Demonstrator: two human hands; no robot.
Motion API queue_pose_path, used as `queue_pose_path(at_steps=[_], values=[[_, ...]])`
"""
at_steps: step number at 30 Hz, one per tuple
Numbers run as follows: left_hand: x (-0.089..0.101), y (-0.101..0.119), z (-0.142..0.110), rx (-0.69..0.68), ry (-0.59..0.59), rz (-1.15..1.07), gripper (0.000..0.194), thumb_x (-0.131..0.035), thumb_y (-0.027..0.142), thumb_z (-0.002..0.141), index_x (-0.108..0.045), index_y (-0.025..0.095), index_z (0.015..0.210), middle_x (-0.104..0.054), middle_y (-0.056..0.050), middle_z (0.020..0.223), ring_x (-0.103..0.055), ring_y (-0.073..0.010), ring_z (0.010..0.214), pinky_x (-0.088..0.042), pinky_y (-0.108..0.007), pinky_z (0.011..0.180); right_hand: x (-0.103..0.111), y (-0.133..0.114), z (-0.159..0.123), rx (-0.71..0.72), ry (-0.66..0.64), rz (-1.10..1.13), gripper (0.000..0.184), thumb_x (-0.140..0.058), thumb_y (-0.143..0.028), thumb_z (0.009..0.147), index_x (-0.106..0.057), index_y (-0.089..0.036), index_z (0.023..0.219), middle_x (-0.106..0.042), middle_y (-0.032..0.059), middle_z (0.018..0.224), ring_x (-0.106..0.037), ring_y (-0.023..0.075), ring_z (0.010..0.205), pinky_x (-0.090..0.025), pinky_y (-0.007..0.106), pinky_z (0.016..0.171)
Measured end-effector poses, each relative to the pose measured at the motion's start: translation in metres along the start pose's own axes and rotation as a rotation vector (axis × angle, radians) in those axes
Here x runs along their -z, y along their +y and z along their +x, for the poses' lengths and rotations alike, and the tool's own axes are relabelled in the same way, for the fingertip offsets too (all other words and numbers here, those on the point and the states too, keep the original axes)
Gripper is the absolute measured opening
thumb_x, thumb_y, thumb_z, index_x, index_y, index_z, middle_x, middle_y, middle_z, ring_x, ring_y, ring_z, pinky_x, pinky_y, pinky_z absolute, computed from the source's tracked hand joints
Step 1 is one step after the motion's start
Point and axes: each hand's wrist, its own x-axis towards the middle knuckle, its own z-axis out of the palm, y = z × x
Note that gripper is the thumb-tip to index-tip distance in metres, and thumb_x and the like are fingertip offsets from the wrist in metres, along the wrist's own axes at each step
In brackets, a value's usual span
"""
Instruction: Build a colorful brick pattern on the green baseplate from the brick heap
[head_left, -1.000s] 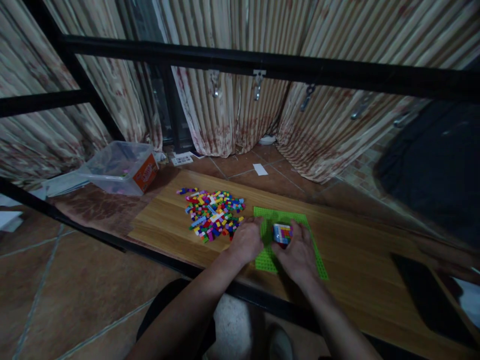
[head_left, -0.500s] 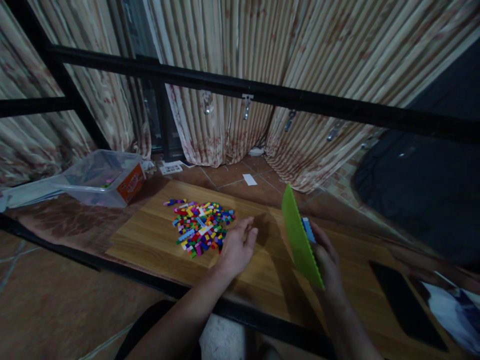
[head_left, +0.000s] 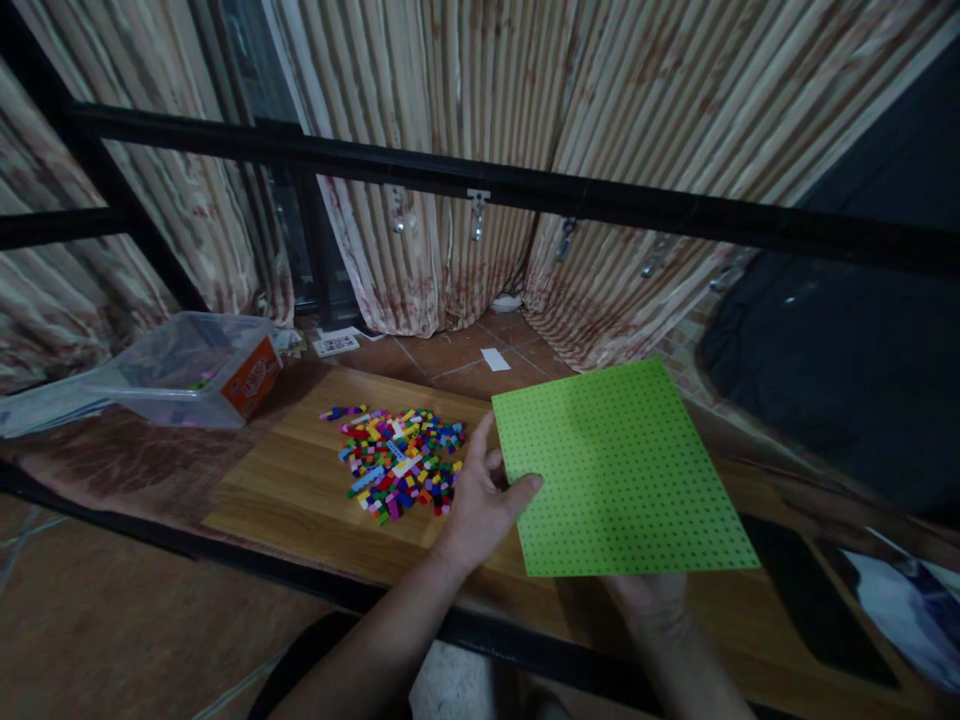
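A green studded baseplate (head_left: 622,470) is held up above the wooden board (head_left: 300,490), its flat underside turned toward me. My left hand (head_left: 480,495) grips its left edge, thumb on the near face. My right hand (head_left: 649,595) holds it from beneath at the lower edge; its fingers are hidden behind the plate. The small multicoloured brick block that sat on the plate is out of sight. A pile of several loose coloured bricks (head_left: 397,462) lies on the board just left of my left hand.
A clear plastic tub (head_left: 191,368) with an orange label stands on the floor at the left. A black metal bar (head_left: 525,195) crosses in front of striped curtains. A dark phone (head_left: 817,600) lies on the board at the right, with a black bag (head_left: 847,350) behind.
The baseplate lay flat on the board, was tipped up on edge by my right hand, and is now flipped with its underside facing me. My left hand has taken its left edge.
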Motion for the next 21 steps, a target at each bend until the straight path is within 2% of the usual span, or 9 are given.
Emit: queue_pose_path(at_steps=[2,4,8,14,18,21], values=[[0.0,0.001,-0.001,0.02,0.011,-0.046,0.093,-0.07,0.023,0.076,-0.013,0.024,0.149,-0.069,-0.008,0.11,-0.068,-0.0204,0.095,-0.054,-0.034,0.083,-0.002,0.001,-0.001,-0.009,-0.008,0.023,0.034,-0.054,-0.043,0.091,-0.057,-0.029,0.122,-0.059,0.0083,0.125,-0.058,0.0243,0.109,-0.052,0.045,0.087],[0.0,0.002,-0.001,0.027,0.027,-0.076,0.093,-0.071,0.023,0.075,-0.015,0.024,0.149,-0.07,-0.007,0.107,-0.068,-0.0188,0.091,-0.054,-0.032,0.081,-0.004,0.001,-0.002,-0.009,-0.012,0.023,0.032,-0.057,-0.038,0.091,-0.057,-0.024,0.119,-0.058,0.0086,0.124,-0.058,0.022,0.106,-0.053,0.042,0.085],[0.002,0.005,0.0,0.011,0.056,-0.101,0.09,-0.072,0.026,0.075,-0.019,0.022,0.148,-0.071,-0.007,0.104,-0.068,-0.0167,0.084,-0.054,-0.029,0.076,-0.006,-0.001,0.0,0.001,-0.022,0.021,0.03,-0.056,-0.037,0.091,-0.058,-0.024,0.118,-0.058,0.0082,0.123,-0.059,0.0211,0.104,-0.053,0.041,0.085],[0.006,0.007,0.003,-0.03,0.063,-0.097,0.084,-0.069,0.033,0.079,-0.023,0.021,0.148,-0.071,-0.007,0.104,-0.067,-0.0169,0.086,-0.053,-0.03,0.079,-0.007,-0.003,0.003,0.019,-0.028,0.004,0.03,-0.056,-0.036,0.091,-0.058,-0.023,0.118,-0.058,0.0083,0.123,-0.059,0.021,0.104,-0.053,0.041,0.085],[0.009,0.006,0.004,-0.026,0.072,-0.061,0.078,-0.064,0.036,0.083,-0.024,0.021,0.149,-0.072,-0.004,0.093,-0.065,-0.0142,0.075,-0.052,-0.027,0.073,-0.007,0.0,0.001,0.015,-0.015,-0.025,0.029,-0.055,-0.036,0.092,-0.058,-0.024,0.118,-0.058,0.0083,0.123,-0.059,0.0207,0.104,-0.053,0.041,0.085],[0.012,-0.001,0.005,-0.011,0.1,0.042,0.066,-0.056,0.037,0.088,-0.032,0.019,0.146,-0.07,-0.002,0.084,-0.062,-0.012,0.067,-0.051,-0.025,0.067,-0.002,0.002,0.0,0.016,-0.008,-0.041,0.028,-0.056,-0.036,0.092,-0.058,-0.024,0.117,-0.058,0.008,0.123,-0.059,0.0208,0.104,-0.053,0.04,0.085]])
